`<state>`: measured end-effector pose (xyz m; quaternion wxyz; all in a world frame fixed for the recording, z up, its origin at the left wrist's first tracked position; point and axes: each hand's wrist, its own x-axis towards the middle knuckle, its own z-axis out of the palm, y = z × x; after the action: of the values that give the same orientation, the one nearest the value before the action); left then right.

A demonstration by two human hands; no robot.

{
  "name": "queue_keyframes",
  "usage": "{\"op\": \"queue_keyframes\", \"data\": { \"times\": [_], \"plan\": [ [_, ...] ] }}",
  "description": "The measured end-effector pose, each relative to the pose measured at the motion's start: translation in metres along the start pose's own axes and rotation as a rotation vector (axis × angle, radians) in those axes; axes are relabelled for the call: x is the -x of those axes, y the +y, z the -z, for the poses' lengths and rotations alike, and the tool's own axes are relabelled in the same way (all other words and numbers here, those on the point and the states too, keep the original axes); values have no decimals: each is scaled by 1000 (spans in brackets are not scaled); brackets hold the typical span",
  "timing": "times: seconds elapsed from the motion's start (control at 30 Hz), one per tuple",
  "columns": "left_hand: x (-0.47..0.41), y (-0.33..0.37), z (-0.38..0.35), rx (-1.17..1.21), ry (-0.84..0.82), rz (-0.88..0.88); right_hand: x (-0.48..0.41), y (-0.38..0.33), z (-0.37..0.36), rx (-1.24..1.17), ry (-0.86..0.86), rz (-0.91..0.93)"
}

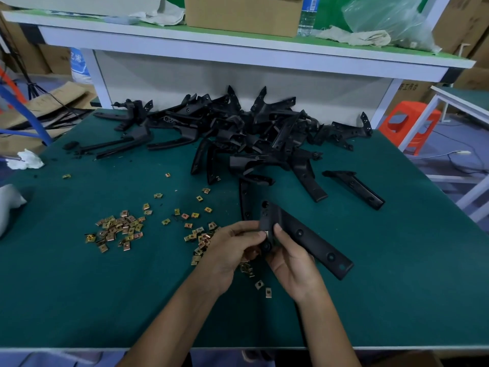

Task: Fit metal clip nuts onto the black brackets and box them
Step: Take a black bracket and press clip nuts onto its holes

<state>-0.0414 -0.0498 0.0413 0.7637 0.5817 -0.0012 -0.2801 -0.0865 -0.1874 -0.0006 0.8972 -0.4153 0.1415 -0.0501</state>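
Black bracket (304, 234) sits between my hands, its long arm running away to my right; right hand (293, 263) grips it, left hand (227, 250) pinches a clip nut (267, 233) at its edge.

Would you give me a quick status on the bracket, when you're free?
Left hand and right hand grip one bracket. Nut between thumbs, seating unclear. Loose nuts, bracket pile on table, none blocking.

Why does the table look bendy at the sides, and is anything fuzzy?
Head view: the wide-angle lens bows the green table and white shelf. The light is even, with no glare. The left hand, right hand and held bracket look slightly soft.
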Motion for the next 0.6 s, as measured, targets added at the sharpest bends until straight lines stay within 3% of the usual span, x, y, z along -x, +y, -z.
{"op": "queue_keyframes", "data": {
  "times": [0.17, 0.27, 0.4, 0.47, 0.6],
  "plan": [
    [1, 9, 6, -419, -41, -206, 1, -2, 0, -59, -23, 19],
    [10, 5, 14, -895, -44, -451, -1, -6, 6, -188, 33, 48],
    [23, -21, 26, -1402, -320, -566, -6, -7, 12, -273, 106, 75],
    [24, -27, 28, -1498, -324, -588, -7, -4, 11, -257, 112, 58],
    [20, -25, 26, -1375, -263, -601, -3, -6, 10, -246, 63, 51]
  ]
}}
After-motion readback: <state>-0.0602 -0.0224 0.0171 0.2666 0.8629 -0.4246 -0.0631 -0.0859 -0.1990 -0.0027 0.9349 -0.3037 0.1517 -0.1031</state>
